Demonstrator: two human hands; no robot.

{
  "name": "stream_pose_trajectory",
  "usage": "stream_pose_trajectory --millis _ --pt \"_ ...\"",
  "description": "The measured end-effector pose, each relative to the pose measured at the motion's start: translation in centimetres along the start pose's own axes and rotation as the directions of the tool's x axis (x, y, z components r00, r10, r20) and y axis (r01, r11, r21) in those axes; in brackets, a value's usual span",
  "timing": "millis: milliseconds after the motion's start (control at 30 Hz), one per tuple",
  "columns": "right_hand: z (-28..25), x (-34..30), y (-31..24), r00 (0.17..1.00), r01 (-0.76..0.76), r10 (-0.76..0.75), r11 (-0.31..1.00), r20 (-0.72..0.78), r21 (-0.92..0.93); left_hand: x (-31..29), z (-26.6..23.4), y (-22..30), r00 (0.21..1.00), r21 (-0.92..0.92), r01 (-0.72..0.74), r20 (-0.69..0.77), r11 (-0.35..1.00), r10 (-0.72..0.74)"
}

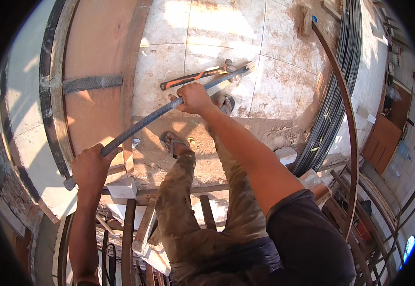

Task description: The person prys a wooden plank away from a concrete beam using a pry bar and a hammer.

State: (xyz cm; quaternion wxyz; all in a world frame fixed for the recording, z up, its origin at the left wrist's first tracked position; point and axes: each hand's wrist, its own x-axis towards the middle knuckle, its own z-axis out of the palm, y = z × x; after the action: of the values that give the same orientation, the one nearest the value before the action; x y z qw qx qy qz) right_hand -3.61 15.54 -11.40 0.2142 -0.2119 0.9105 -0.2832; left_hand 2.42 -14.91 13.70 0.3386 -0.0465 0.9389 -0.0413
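Observation:
Both my hands are wrapped round a long blue-grey metal bar (143,123) that slants from lower left to upper right. My left hand (91,167) grips it close to its lower-left end, which pokes out past the fingers. Further up, my right hand (193,98) closes round the bar beyond its middle. The bar's far end looks narrowed and lies over a light strip of wood. Just behind that end a hammer (193,77) with an orange and black handle rests on the pale tiled surface (226,40).
Wooden formwork panels (95,43) stand on the left. To the right runs a bundle of thin steel rods (334,90), with a curved brown strip (348,105) arching beside it. My sandalled feet (174,143) are on dirt and tile. Pale blocks (121,188) and timber pieces (207,212) lie close by.

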Motion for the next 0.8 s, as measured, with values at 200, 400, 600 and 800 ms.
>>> stream_pose_trajectory --millis 200,400,600,800 --pt "-0.4 0.2 -0.5 0.991 0.070 -0.064 0.996 0.117 -0.047 -2.3 0.5 1.1 0.994 -0.008 0.110 0.012 0.994 -0.110" --pt "-1.4 -1.8 0.2 0.955 0.178 -0.182 0.983 0.234 0.035 -7.7 1.6 4.1 0.971 -0.125 0.237 0.062 0.963 -0.231" --pt "-1.1 -3.7 1.6 0.907 0.188 -0.234 0.969 0.350 0.161 -10.1 3.4 5.8 0.963 -0.189 0.271 0.057 0.944 -0.265" --pt "-0.3 -4.7 2.2 0.801 0.284 -0.280 0.956 0.529 0.074 -14.0 8.8 7.3 0.920 -0.226 0.382 0.190 0.896 -0.344"
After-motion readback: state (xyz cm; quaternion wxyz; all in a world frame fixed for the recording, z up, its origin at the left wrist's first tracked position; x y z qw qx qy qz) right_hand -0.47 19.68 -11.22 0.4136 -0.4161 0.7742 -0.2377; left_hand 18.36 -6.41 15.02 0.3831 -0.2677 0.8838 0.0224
